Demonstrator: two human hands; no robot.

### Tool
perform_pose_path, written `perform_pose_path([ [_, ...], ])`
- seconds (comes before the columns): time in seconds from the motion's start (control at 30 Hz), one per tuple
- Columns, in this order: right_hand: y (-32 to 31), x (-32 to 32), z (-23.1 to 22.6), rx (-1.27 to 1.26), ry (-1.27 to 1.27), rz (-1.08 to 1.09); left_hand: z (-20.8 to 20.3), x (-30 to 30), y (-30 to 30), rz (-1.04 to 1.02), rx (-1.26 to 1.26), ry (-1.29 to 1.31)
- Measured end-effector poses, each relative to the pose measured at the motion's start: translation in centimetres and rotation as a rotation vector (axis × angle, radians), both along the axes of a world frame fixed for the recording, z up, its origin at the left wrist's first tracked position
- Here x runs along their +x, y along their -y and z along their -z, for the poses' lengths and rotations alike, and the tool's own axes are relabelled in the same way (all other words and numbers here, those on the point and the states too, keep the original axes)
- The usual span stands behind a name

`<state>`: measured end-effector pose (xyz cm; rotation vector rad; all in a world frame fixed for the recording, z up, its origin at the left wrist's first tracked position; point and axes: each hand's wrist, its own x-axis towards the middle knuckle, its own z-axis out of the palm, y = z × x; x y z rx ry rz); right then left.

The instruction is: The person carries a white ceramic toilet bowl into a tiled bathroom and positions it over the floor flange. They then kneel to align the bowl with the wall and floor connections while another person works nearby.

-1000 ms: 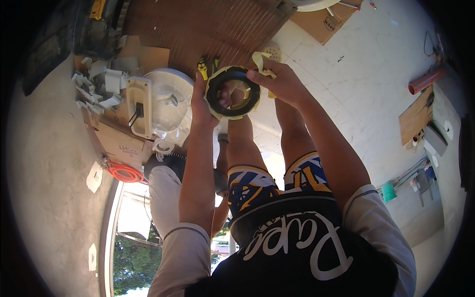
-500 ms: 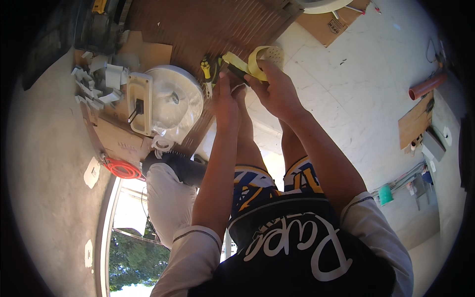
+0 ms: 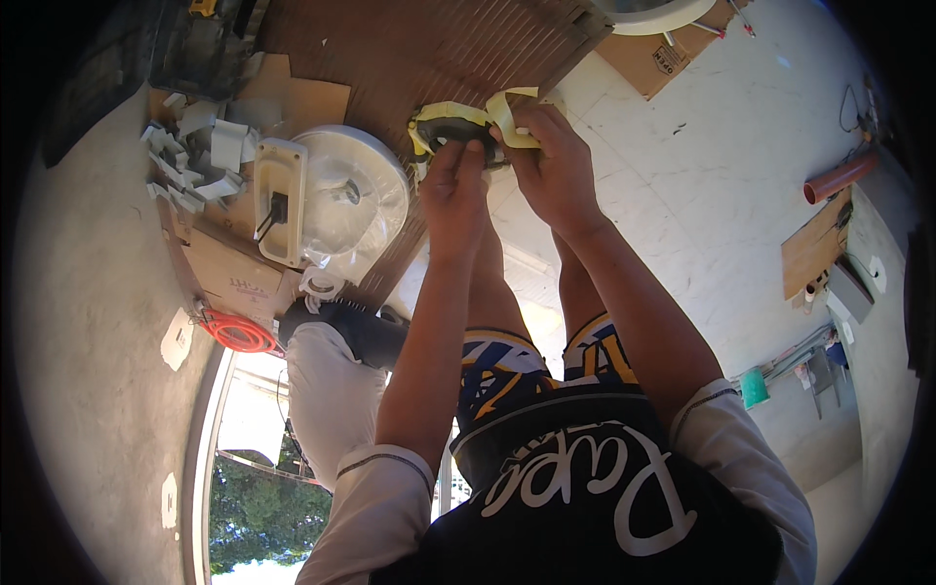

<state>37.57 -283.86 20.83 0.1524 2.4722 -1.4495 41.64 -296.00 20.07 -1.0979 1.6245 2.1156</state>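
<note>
My left hand is closed on the lower edge of a dark round piece with a yellow rim; I cannot make out its kind. Close beside it, my right hand pinches a curled pale yellow strip, whose loose end sticks up past the fingers. The two hands are near each other, over the edge of the brown slatted board. My fingers hide part of the round piece and the lower part of the strip.
Left of my hands, a white basin in clear plastic lies beside a beige tray-shaped part. White scraps, cardboard and an orange hose coil lie farther left. Another person's leg is below. A brown pipe lies far right.
The round piece has turned, so its dark face and yellow rim now show. The yellow strip in my right hand has changed shape, and its wide perforated part no longer shows.
</note>
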Motion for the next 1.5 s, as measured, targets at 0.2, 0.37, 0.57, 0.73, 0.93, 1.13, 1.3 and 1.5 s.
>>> perform_pose_path([
  [0.2,-0.1,-0.5,-0.7,-0.270,0.497,0.073,0.3,0.2,1.3,0.046,-0.002,0.007],
  [0.37,-0.1,-0.7,-0.1,-0.824,0.850,0.359,0.5,0.3,2.6,-0.018,0.251,0.032],
  [0.57,0.3,-0.7,0.2,-0.994,1.053,0.456,0.6,0.6,3.7,-0.096,0.472,-0.006],
  [0.73,0.8,-0.6,-0.8,-0.398,0.703,0.285,0.9,1.5,3.3,-0.187,0.395,0.086],
  [0.93,1.6,1.8,-0.3,0.003,0.062,-0.030,0.4,1.2,1.8,-0.271,0.198,0.115],
  [1.13,1.3,2.2,1.0,-0.008,0.048,0.008,0.0,0.9,1.4,-0.239,0.129,0.133],
  [1.3,0.7,1.5,0.9,-0.103,0.374,0.021,0.3,0.7,1.8,-0.212,0.160,0.140],
  [1.5,0.0,1.3,1.0,-0.471,0.696,0.112,1.3,0.7,3.0,-0.214,0.429,0.120],
])
